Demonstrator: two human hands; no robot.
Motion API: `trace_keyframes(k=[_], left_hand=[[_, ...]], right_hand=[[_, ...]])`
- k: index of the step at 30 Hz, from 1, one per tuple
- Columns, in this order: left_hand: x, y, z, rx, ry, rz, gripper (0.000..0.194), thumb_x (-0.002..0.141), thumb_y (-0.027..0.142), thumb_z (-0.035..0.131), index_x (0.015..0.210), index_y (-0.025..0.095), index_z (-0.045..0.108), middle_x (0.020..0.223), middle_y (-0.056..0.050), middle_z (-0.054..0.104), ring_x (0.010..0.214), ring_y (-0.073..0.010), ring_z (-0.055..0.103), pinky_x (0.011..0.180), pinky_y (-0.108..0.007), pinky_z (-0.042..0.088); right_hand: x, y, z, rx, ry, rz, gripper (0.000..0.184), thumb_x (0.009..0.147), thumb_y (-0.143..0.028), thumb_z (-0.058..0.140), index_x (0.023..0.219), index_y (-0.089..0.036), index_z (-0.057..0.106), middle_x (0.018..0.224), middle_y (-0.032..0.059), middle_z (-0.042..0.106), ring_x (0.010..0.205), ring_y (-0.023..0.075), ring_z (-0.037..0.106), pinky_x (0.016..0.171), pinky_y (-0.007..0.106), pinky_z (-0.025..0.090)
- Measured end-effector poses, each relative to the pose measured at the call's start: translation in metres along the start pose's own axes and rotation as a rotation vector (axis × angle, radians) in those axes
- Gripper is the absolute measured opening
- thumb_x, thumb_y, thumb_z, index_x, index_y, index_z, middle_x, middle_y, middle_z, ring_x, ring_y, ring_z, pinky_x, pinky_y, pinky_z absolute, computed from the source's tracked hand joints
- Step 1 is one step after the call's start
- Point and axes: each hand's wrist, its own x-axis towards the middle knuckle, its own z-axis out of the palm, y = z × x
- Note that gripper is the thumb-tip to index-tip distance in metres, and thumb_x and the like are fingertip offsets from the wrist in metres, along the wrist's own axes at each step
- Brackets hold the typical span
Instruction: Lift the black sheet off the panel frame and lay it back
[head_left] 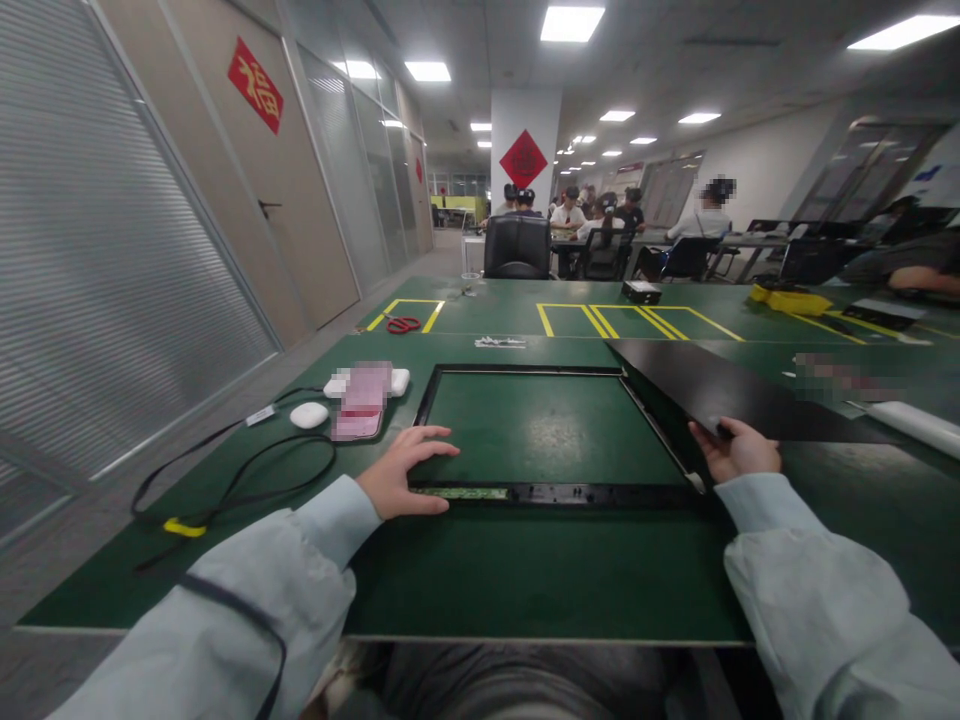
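A black rectangular frame [592,495], like a screen bezel, lies flat on the green table in front of me. A green circuit strip [469,493] runs along the left part of its near edge. My left hand [409,470] is at the frame's near left corner, fingers spread, thumb and fingers apart around the edge. My right hand [739,450] grips the near edge of a thin dark panel [697,385], fingers underneath and thumb on top. The panel is tilted and lies to the right of the frame, its far left corner close to the frame's far right corner.
Left of the frame are a pink phone [365,405], a white rounded case [309,416] and a black lanyard [247,480]. Red-handled scissors [403,325], a small black box [641,292] and a yellow tray [791,298] sit farther back. A white roll [919,425] lies right.
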Motion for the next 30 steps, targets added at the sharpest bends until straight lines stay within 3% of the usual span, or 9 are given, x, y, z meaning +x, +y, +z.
trace_keyframes(k=[3,12,18,23,30], left_hand=[[0.000,0.000,-0.001,0.010,-0.009,0.004,0.066,0.063,0.051,0.096,0.125,0.033,0.080,0.148,-0.013,0.062,0.139,-0.0437,0.051,0.125,-0.061,0.031],[0.001,0.004,0.001,0.007,-0.009,0.008,0.065,0.065,0.053,0.095,0.124,0.032,0.079,0.147,-0.013,0.063,0.139,-0.0428,0.051,0.125,-0.059,0.032],[0.002,0.001,-0.002,0.078,-0.056,0.019,0.067,0.069,0.053,0.093,0.129,0.030,0.076,0.151,-0.013,0.060,0.141,-0.0408,0.051,0.125,-0.058,0.034],[0.002,0.001,-0.006,0.219,-0.113,0.009,0.062,0.077,0.049,0.090,0.132,0.026,0.072,0.153,-0.014,0.057,0.143,-0.0375,0.052,0.124,-0.057,0.038],[0.003,0.001,-0.005,0.239,-0.109,0.024,0.057,0.081,0.048,0.087,0.131,0.026,0.073,0.151,-0.014,0.060,0.141,-0.0357,0.054,0.123,-0.054,0.040]], right_hand=[[-0.002,0.002,0.004,-0.081,0.092,0.056,0.046,0.078,-0.015,0.077,0.104,-0.031,0.044,0.100,-0.0060,0.065,0.078,0.0153,0.073,0.068,0.039,0.070],[0.005,0.007,-0.002,-0.128,-0.029,0.076,0.031,0.083,-0.014,0.072,0.104,-0.029,0.054,0.099,0.0005,0.070,0.074,0.0183,0.075,0.064,0.036,0.069],[0.001,0.005,0.000,-0.145,-0.051,0.195,0.015,0.088,-0.011,0.066,0.095,-0.023,0.061,0.091,0.0053,0.074,0.081,0.0211,0.077,0.070,0.034,0.069],[-0.004,-0.002,0.002,-0.121,-0.007,0.284,0.020,0.090,-0.002,0.056,0.089,-0.019,0.067,0.087,0.0083,0.076,0.080,0.0198,0.077,0.071,0.029,0.067],[-0.021,-0.010,0.012,-0.121,0.003,0.271,0.021,0.093,-0.002,0.055,0.082,-0.017,0.063,0.079,0.0075,0.074,0.067,0.0175,0.076,0.061,0.024,0.064]])
